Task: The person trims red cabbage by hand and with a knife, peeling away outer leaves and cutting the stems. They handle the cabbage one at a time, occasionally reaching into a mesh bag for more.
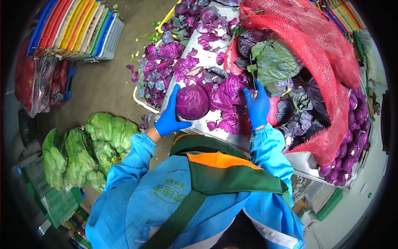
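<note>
Evidently, the left hand (171,116) grasps a peeled purple cabbage (192,102) at the metal tabletop (194,49); the right hand (258,107) grips a knife (254,81) near the red mesh sack (304,35).

1. A round, glossy purple cabbage (192,102), its outer surface smooth, sits over the silver metal table (203,58), cupped by the left hand (171,115).
2. A slim metal-bladed knife (251,68), held in the right hand (257,105), points away from the person, beside a large green leaf (274,62).
</note>
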`<state>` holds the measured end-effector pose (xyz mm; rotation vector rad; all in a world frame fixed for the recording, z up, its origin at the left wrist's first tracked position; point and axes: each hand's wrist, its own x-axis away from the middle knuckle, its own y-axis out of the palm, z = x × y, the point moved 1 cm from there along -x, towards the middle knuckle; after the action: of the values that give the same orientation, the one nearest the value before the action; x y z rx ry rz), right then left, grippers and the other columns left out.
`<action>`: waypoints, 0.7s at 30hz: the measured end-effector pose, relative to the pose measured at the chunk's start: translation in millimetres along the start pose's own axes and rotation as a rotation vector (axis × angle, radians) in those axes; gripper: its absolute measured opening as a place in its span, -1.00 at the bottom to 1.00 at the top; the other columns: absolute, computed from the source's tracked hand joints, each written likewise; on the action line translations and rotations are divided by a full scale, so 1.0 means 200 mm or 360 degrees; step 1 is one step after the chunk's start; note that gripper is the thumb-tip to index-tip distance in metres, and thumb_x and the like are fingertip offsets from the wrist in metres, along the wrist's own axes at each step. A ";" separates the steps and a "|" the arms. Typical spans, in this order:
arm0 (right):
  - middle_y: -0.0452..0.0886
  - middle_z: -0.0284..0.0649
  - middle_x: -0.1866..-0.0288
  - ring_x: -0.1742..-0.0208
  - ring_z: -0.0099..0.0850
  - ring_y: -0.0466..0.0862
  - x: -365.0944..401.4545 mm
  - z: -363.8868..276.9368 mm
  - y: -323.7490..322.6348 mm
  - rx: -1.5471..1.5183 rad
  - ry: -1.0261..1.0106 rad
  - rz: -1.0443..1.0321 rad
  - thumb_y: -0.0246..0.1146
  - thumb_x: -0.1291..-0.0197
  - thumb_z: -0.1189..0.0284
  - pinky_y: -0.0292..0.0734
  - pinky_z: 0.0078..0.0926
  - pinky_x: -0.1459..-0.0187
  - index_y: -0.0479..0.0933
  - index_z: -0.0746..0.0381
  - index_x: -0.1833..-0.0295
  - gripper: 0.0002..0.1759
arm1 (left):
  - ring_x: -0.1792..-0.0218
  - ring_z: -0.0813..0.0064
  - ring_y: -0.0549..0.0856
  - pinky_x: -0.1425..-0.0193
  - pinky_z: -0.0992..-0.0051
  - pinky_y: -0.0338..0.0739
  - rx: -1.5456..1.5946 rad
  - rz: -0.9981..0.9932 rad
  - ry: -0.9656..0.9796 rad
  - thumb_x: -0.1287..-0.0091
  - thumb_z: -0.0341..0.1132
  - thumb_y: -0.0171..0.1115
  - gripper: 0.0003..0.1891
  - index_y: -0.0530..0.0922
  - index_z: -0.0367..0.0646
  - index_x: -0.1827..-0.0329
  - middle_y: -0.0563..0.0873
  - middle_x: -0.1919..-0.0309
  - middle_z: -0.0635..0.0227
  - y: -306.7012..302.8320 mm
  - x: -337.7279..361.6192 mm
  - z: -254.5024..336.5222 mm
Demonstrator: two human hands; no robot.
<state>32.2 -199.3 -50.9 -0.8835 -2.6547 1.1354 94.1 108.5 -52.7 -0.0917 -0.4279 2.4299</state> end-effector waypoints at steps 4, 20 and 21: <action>0.64 0.07 -0.03 -0.03 -0.12 0.67 0.18 -0.31 0.05 -0.0513 0.0047 -0.0474 0.46 -0.02 0.17 0.54 -0.35 -0.03 0.45 0.27 -0.26 -0.29 | -0.47 0.03 0.14 -0.52 0.21 0.08 -0.0026 0.0174 -0.0054 0.18 -0.08 0.63 0.28 -0.09 -0.21 -0.54 0.13 -0.46 -0.03 0.10 -0.03 0.01; 0.67 -0.30 0.29 0.30 -0.58 0.57 0.31 -0.16 0.23 -0.1108 0.0416 -0.0713 0.31 -0.16 0.44 0.52 -0.57 0.21 0.61 0.25 0.02 -0.74 | -0.27 0.29 0.45 -0.36 0.31 0.39 0.0736 0.0376 -0.0829 0.14 -0.20 0.66 -0.04 0.30 -0.26 -0.35 0.38 -0.29 0.11 0.17 -0.05 -0.01; 0.67 -0.30 0.29 0.30 -0.58 0.57 0.28 -0.21 0.19 -0.1109 0.0415 -0.0717 0.31 -0.16 0.44 0.52 -0.57 0.21 0.61 0.25 0.02 -0.74 | -0.27 0.29 0.45 -0.36 0.31 0.39 0.0736 0.0380 -0.0830 0.14 -0.20 0.66 -0.04 0.30 -0.26 -0.35 0.38 -0.29 0.11 0.19 -0.04 0.00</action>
<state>17.2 -121.1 -52.8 -0.4063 -2.8124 -0.0173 77.4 76.6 -65.4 0.7390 -0.0648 2.7090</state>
